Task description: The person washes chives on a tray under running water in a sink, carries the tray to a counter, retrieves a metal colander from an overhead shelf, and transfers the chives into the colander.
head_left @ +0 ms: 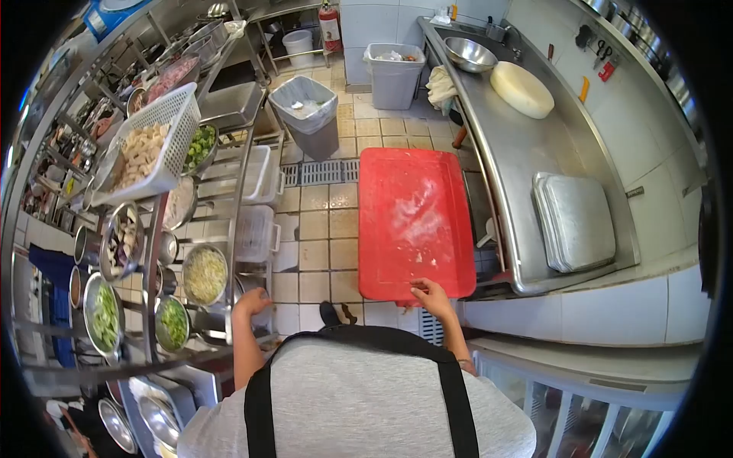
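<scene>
A large red plastic tub (393,229) lies in front of me, with white powdery smears and a few pale crumbs on its bottom. My right hand (433,298) is over its near rim, fingers loosely bent and apart, with nothing visible in them. Whether the fingertips touch the tub I cannot tell. My left hand (253,302) hangs beside the metal rack on the left, fingers slightly curled and holding nothing that shows. Close to it on the rack are a bowl of pale shreds (205,275) and a bowl of chopped greens (173,324).
Two lined grey bins, one nearer (307,126) and one farther (395,80), stand ahead. The steel counter (504,145) at right carries a metal bowl (469,55), a thick pale round block (522,89) and stacked metal trays (578,221). A white basket (179,141) holds pale chunks.
</scene>
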Demonstrator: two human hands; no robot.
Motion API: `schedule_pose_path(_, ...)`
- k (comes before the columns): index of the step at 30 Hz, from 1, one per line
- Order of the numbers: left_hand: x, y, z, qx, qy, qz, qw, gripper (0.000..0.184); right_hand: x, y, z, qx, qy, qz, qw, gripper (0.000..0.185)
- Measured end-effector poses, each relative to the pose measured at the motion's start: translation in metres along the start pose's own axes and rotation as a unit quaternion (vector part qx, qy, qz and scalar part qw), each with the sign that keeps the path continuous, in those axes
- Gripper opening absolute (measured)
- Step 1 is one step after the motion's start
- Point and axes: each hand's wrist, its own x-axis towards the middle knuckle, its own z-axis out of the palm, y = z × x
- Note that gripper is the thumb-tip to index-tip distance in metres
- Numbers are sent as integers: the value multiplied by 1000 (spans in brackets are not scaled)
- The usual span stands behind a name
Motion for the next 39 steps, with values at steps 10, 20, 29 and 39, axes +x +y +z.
schedule_pose_path(10, 115, 17, -160, -97, 77, 141, 982, 54, 103, -86, 109, 6, -95, -17, 995, 30)
schedule_pose_path(20, 309, 69, -260, -130, 1, 188, 973, 49, 276, -155, 105, 38, -52, 6, 998, 31)
schedule_pose_path(29, 492, -19, -179, -280, -104, -159, 941, 27, 445, -269, -19, 52, 147, -82, 984, 19)
schedule_pose_path(39, 629, -5, -248, -313, -55, -290, 903, 26, 579, -412, -151, 102, 397, -230, 883, 15)
